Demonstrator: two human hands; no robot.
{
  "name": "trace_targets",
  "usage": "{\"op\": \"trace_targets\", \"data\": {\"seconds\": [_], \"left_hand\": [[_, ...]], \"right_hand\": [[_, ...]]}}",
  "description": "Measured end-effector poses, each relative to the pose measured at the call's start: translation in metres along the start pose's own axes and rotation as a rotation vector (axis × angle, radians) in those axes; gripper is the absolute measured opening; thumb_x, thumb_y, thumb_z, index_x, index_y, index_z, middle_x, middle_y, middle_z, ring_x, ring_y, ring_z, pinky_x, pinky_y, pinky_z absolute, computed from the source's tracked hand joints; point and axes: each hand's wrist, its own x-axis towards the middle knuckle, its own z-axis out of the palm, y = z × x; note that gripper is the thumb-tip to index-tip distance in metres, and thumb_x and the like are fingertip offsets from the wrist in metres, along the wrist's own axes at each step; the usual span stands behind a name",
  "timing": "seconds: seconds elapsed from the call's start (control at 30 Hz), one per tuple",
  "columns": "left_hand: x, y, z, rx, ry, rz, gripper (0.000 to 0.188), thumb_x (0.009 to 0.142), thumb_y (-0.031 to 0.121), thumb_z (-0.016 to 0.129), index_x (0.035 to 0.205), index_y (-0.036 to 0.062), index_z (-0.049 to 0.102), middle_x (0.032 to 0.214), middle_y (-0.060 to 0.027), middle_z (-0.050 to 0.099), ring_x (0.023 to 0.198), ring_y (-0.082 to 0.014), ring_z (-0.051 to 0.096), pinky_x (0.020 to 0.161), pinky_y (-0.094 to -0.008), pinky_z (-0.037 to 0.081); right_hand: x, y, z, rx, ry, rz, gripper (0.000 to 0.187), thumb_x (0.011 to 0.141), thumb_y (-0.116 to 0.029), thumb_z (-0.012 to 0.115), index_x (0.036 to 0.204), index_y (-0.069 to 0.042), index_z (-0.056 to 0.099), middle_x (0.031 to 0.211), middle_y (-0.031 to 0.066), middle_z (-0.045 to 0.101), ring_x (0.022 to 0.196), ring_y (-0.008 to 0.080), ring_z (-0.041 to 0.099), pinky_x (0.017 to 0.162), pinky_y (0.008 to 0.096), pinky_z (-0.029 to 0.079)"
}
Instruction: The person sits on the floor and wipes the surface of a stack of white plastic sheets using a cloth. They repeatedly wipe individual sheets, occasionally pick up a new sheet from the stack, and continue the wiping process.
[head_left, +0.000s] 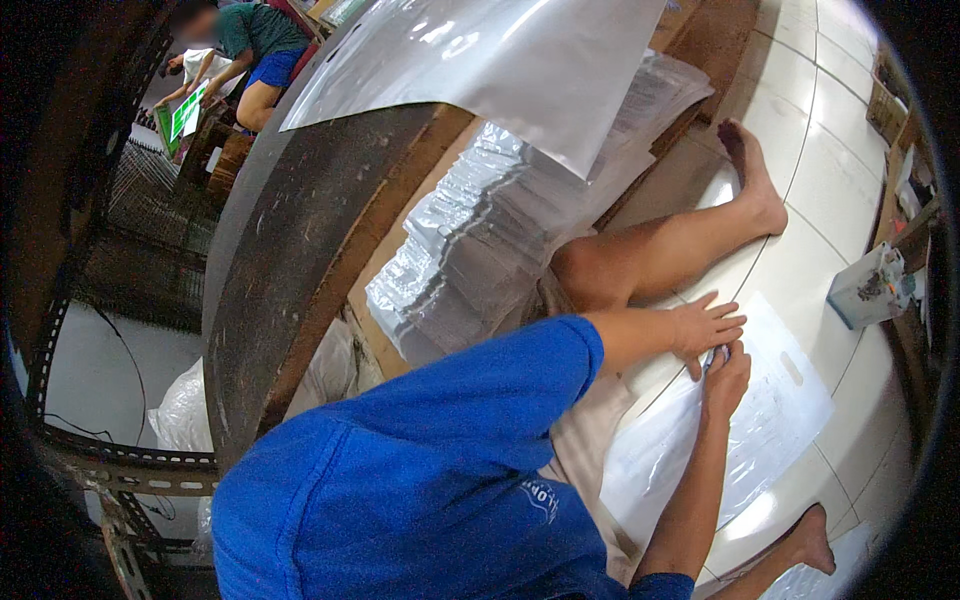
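A whitish translucent plastic bag [765, 425] with a cut-out handle hole lies flat on the tiled floor between my legs. My left hand [705, 330] rests over its near-left part with the fingers spread. Right beside it, my right hand [728, 378] is closed, its fingers bent around something small with a dark bluish bit showing next to the left thumb. What that small thing is stays mostly hidden by my fingers.
A pleated stack of clear plastic bags [470, 250] leans at my left, under a large silvery sheet [500, 60] on a dark-topped wooden table [300, 230]. A grimy white container [868, 287] stands on the floor ahead. Two people work at the far left by a green-framed panel [185, 118].
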Motion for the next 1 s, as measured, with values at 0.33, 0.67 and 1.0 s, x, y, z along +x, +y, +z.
{"op": "trace_targets", "data": {"seconds": [0.33, 0.67, 1.0], "left_hand": [[-0.012, -0.008, 0.018, 0.100, 0.062, 0.009, 0.116, 0.059, 0.072, 0.064, 0.141, 0.0009, 0.023, 0.151, -0.0145, 0.015, 0.140, -0.0311, 0.007, 0.108, -0.0603, 0.010], [-0.015, -0.009, 0.020, 0.103, 0.035, 0.001, 0.121, 0.059, 0.077, 0.059, 0.142, -0.0012, 0.020, 0.152, -0.0142, 0.012, 0.141, -0.0311, 0.006, 0.110, -0.0564, 0.007], [-0.017, -0.002, 0.006, 0.093, 0.017, 0.024, 0.119, 0.061, 0.073, 0.061, 0.141, -0.0046, 0.020, 0.150, -0.0174, 0.013, 0.140, -0.0327, 0.005, 0.111, -0.0554, 0.008]], "right_hand": [[-0.004, 0.121, -0.069, -0.074, 0.215, 0.236, 0.023, 0.086, -0.018, 0.055, 0.098, 0.001, 0.059, 0.095, 0.0228, 0.061, 0.089, 0.0377, 0.057, 0.080, 0.0436, 0.043], [-0.007, -0.006, 0.013, -0.104, 0.027, -0.018, 0.024, 0.085, -0.015, 0.057, 0.106, -0.002, 0.056, 0.092, 0.0205, 0.054, 0.087, 0.0370, 0.056, 0.075, 0.0425, 0.046], [-0.001, 0.174, -0.103, -0.095, 0.379, 0.432, 0.027, 0.087, -0.019, 0.056, 0.102, 0.004, 0.059, 0.103, 0.0219, 0.062, 0.096, 0.0353, 0.058, 0.086, 0.0401, 0.043]]}}
